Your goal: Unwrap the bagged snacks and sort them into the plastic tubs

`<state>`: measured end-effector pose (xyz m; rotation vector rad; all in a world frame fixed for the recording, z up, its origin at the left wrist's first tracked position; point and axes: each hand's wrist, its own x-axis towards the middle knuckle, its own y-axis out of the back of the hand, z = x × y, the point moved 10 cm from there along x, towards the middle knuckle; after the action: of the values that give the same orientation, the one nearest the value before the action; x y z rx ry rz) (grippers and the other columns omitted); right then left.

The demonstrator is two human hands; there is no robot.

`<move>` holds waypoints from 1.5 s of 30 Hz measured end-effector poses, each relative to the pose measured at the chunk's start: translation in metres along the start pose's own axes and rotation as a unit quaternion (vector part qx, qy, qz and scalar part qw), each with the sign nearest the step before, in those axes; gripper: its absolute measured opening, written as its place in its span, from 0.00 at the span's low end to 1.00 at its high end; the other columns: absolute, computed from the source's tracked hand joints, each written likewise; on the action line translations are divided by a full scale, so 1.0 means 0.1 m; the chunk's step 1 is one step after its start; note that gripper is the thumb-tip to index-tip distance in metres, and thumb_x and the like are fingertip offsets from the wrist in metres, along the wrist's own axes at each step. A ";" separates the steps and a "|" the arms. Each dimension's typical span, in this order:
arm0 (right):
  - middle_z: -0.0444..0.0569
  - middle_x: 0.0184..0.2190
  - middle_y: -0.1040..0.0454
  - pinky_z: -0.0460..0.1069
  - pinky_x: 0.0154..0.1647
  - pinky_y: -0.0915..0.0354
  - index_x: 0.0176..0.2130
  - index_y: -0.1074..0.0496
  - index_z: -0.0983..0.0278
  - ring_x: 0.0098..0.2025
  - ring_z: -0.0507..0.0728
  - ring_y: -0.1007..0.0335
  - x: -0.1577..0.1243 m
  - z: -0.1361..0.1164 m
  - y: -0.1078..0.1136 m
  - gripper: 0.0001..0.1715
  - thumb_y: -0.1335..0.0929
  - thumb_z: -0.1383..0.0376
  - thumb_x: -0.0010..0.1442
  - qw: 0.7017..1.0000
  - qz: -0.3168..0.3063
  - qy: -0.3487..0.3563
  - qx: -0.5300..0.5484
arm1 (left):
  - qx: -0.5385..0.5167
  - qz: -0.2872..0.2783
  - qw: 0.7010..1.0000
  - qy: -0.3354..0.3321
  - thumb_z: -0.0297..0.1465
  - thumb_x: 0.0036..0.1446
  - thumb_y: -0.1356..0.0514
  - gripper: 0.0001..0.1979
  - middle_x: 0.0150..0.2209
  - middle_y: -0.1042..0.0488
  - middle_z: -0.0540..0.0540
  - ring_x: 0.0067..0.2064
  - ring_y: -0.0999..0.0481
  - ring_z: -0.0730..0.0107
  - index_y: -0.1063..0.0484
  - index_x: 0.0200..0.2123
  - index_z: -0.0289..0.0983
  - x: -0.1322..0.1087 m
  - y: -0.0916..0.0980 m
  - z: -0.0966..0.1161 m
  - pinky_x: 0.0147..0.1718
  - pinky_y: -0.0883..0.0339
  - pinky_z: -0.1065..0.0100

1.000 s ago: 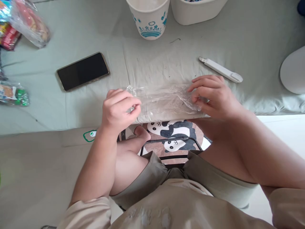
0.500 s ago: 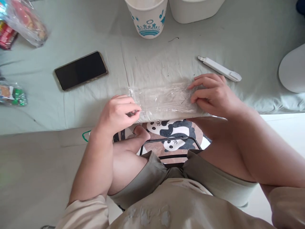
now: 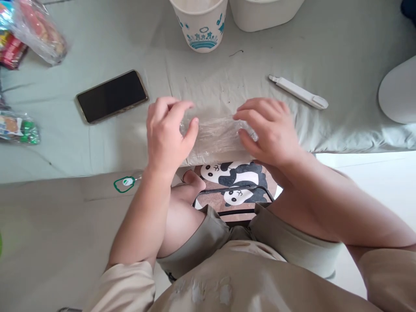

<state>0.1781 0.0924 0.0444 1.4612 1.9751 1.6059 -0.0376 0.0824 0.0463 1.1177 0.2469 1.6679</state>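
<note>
A crumpled clear plastic wrapper [image 3: 216, 134] lies flat on the cloth-covered table near its front edge. At its left end is my left hand [image 3: 170, 130], thumb and fingers apart, with nothing visible between them. Over the right end hovers my right hand [image 3: 268, 125], its fingers curved and spread from the thumb; whether the fingertips touch the plastic I cannot tell. Both hands hide parts of the wrapper's ends. A white utility knife [image 3: 299, 92] rests beyond my right hand, and a black phone [image 3: 112, 96] lies beyond and left of my left hand.
A patterned paper cup [image 3: 204, 32] and a white container [image 3: 264, 15] stand at the back. Packaged snacks [image 3: 39, 32] and a small packet [image 3: 19, 128] lie at the left. A white rounded object [image 3: 399, 91] is at the right edge. My legs are under the table edge [image 3: 65, 175].
My left hand has moved forward off its pinch at the wrapper's near left corner and opened. My right hand has moved left, closer to the middle of the wrapper.
</note>
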 end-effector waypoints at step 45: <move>0.60 0.50 0.21 0.69 0.57 0.37 0.61 0.30 0.62 0.58 0.74 0.29 -0.04 0.38 -0.30 0.27 0.34 0.58 0.66 0.988 -0.128 -0.080 -0.030 | 0.037 -0.298 0.935 0.186 0.25 0.56 0.35 0.13 0.33 0.21 0.50 0.45 0.22 0.59 0.20 0.45 0.44 -0.07 -0.40 -0.32 0.52 0.29 0.56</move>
<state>0.1893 0.1156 0.0034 1.2156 1.9156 1.3828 -0.0364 0.1043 -0.0002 0.6683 0.8136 1.3065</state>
